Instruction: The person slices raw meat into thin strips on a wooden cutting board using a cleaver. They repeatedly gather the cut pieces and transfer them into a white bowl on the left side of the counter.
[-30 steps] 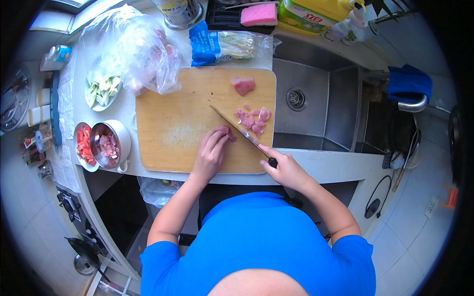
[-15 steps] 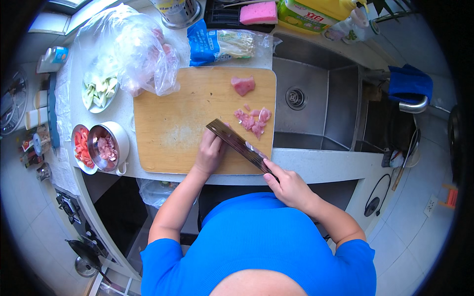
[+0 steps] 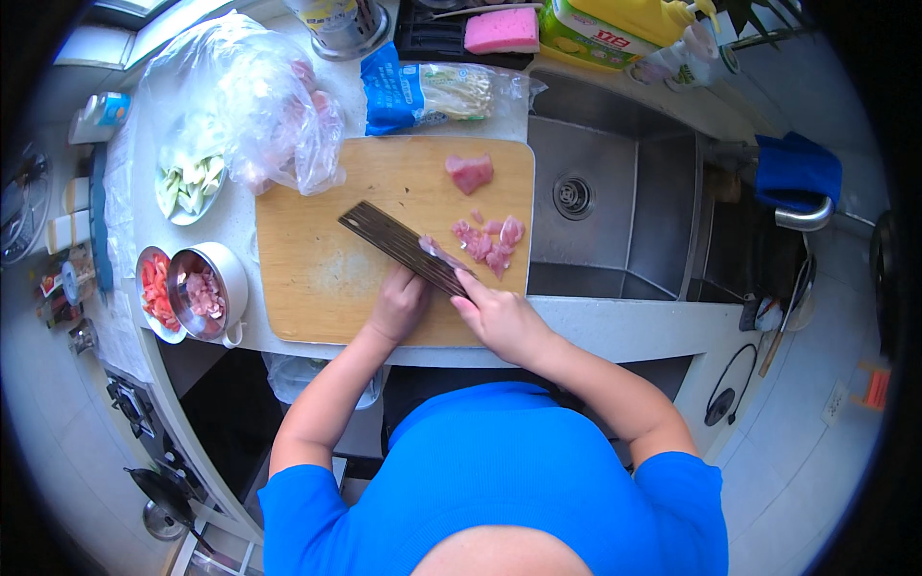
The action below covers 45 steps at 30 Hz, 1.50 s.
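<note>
My right hand (image 3: 509,324) grips a kitchen knife (image 3: 392,238) with a broad, dark, streaked blade. It slants over the wooden cutting board (image 3: 312,259), its tip toward the far left. A strip of pink meat (image 3: 440,252) clings along the blade's right side. Close against the blade's near side is my left hand (image 3: 400,303), fingers curled; the blade hides their tips and anything under them. Cut pieces of raw meat (image 3: 497,242) lie right of the knife, and a larger meat chunk (image 3: 470,173) sits beyond them.
Left of the board stand a pot of cut meat (image 3: 233,278), a dish of red pieces (image 3: 154,288) and a bowl of pale green slices (image 3: 188,192). A plastic bag (image 3: 259,106) overlaps the board's far left corner. Behind lies a mushroom packet (image 3: 456,93); the sink (image 3: 595,226) is on the right.
The knife has moved left and farther from me, with my right hand following left and away. My left hand has shifted slightly toward me, its fingers still curled.
</note>
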Tool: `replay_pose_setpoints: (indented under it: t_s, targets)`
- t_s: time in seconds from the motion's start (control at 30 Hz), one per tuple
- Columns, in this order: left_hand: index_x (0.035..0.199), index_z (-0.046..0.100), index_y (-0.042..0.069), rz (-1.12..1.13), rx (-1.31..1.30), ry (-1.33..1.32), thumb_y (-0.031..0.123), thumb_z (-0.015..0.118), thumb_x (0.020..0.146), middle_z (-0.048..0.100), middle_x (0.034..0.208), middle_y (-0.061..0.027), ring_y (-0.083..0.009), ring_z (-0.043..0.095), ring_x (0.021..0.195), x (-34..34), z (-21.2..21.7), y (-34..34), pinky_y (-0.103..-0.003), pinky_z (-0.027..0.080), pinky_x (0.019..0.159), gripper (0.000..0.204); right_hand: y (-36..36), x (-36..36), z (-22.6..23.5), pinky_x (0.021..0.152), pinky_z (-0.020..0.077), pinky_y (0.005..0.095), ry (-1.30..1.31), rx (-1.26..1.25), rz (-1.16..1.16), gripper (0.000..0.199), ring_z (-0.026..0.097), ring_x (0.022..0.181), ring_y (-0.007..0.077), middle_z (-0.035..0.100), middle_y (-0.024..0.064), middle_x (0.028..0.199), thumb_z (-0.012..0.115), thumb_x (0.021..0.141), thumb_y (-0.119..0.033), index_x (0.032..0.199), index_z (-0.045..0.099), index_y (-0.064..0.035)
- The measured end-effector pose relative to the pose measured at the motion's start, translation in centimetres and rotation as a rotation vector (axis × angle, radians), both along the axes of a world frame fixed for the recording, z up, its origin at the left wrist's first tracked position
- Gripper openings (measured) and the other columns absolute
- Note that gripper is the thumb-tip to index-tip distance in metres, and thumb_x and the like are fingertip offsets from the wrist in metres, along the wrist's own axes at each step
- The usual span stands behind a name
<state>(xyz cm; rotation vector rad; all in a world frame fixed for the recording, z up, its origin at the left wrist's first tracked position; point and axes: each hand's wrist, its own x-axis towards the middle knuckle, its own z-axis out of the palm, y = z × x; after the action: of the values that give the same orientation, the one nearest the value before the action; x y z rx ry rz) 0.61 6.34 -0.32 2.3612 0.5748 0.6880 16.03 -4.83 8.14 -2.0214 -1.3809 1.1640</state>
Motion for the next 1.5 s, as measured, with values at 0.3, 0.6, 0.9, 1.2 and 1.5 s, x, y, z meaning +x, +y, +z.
replay_pose_setpoints:
  t_s: [0.3,0.6,0.9,1.2,1.5]
  targets:
    - [0.097,0.065,-0.004,0.002,-0.011,-0.044,-0.006,0.068,0.073,0.063,0.103,-0.0172,-0.0341,0.062,0.092,0.2,0.6,-0.1,-0.039,0.052,0.079,0.024,-4.0,2.9,1.2,0.067,0.0531,0.0472,0.112,0.072,-0.144,0.041,0.065,0.074,0.0439,0.066,0.0276,0.084,0.051,0.098,-0.029,0.126,0.056,0.0015]
    - [0.102,0.065,-0.005,-0.004,-0.089,0.001,-0.011,0.063,0.071,0.063,0.103,-0.0194,-0.0385,0.06,0.097,-0.1,0.1,-0.3,-0.042,0.051,0.085,0.032,-3.3,3.0,3.7,0.062,0.0539,0.0502,-0.01,-0.114,0.073,0.044,0.066,0.068,0.0427,0.066,0.0257,0.076,0.052,0.097,-0.031,0.125,0.054,0.0024]
    - [0.096,0.066,-0.004,-0.006,-0.033,-0.017,-0.006,0.068,0.074,0.063,0.104,-0.0172,-0.0347,0.062,0.097,-0.2,0.3,-0.3,-0.041,0.052,0.081,0.022,-1.0,2.7,0.2,0.074,0.0536,0.0431,0.197,-0.046,-0.133,0.043,0.067,0.08,0.0404,0.065,0.0285,0.088,0.049,0.099,-0.028,0.13,0.052,0.0023]
    - [0.097,0.066,-0.005,-0.013,-0.057,-0.003,-0.01,0.065,0.072,0.063,0.105,-0.0175,-0.0351,0.063,0.096,-0.7,1.5,-0.2,-0.041,0.053,0.083,0.025,-4.4,3.3,4.2,0.069,0.0531,0.0475,0.176,-0.083,0.01,0.048,0.066,0.077,0.0442,0.065,0.0287,0.084,0.052,0.098,-0.033,0.13,0.051,0.002]
    - [0.099,0.066,-0.004,0.068,-0.131,0.017,-0.011,0.062,0.072,0.064,0.103,-0.0172,-0.0362,0.061,0.099,0.2,1.6,-0.3,-0.043,0.051,0.085,0.029,-3.9,2.8,3.1,0.063,0.0527,0.0514,0.082,-0.089,0.013,0.046,0.064,0.07,0.0459,0.065,0.0278,0.076,0.052,0.097,-0.032,0.127,0.052,0.0024]
